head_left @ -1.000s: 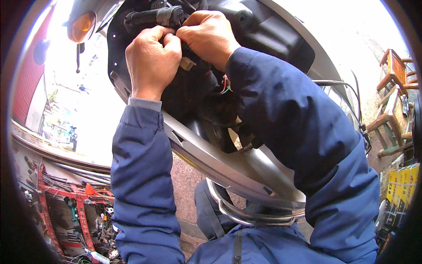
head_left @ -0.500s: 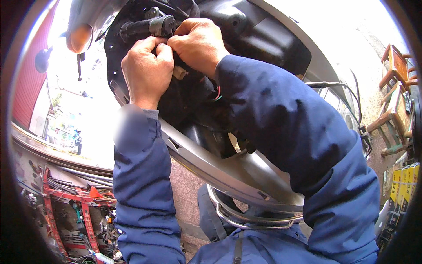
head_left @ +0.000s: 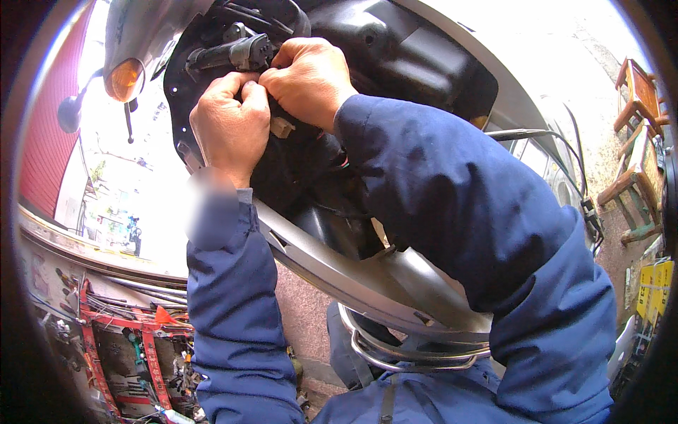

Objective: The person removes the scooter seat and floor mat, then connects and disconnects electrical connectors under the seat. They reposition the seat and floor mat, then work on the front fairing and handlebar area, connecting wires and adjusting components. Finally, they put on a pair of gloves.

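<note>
Black housing [head_left: 417, 67] holds a dark cylinder [head_left: 229, 55] and cream connector [head_left: 282, 128]; left hand [head_left: 229, 127] and right hand [head_left: 311, 79] meet below the cylinder's end, pinched closed, contents hidden, all lower in view than earlier.

Amber oval lamp lens [head_left: 127, 78], upper left of my feed; red ribbed wall [head_left: 49, 155], far left; black moulded plastic housing [head_left: 417, 67], top; silver curved body panel [head_left: 353, 277], centre; I also log navy-blue cloth sleeves [head_left: 466, 191], lower half.
</note>
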The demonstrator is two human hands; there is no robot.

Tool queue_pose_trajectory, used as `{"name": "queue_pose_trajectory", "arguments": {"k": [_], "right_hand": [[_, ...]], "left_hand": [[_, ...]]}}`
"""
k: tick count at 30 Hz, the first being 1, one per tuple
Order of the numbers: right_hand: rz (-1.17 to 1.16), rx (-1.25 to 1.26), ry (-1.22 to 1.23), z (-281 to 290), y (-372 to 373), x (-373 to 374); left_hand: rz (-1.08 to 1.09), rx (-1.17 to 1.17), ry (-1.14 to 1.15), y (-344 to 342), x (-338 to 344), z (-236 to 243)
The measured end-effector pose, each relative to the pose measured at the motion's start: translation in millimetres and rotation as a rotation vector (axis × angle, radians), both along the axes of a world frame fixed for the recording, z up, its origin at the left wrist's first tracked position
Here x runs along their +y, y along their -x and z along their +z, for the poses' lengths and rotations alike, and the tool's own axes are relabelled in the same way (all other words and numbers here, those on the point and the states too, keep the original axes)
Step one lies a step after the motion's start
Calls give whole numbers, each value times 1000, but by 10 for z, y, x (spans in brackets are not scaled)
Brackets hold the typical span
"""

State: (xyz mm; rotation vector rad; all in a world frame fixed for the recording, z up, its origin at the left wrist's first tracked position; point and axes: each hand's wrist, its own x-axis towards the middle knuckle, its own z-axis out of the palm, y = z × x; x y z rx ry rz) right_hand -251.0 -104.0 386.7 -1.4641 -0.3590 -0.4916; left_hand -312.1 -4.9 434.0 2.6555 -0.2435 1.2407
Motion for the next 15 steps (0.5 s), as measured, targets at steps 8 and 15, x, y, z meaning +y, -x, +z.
{"name": "queue_pose_trajectory", "arguments": {"k": [8,15], "right_hand": [[19,24,-24,25,8,-1],[12,21,-23,20,21,11]], "left_hand": [[12,-12,23,3,-6,9],[-7,-23,85,6,-2,12]]}}
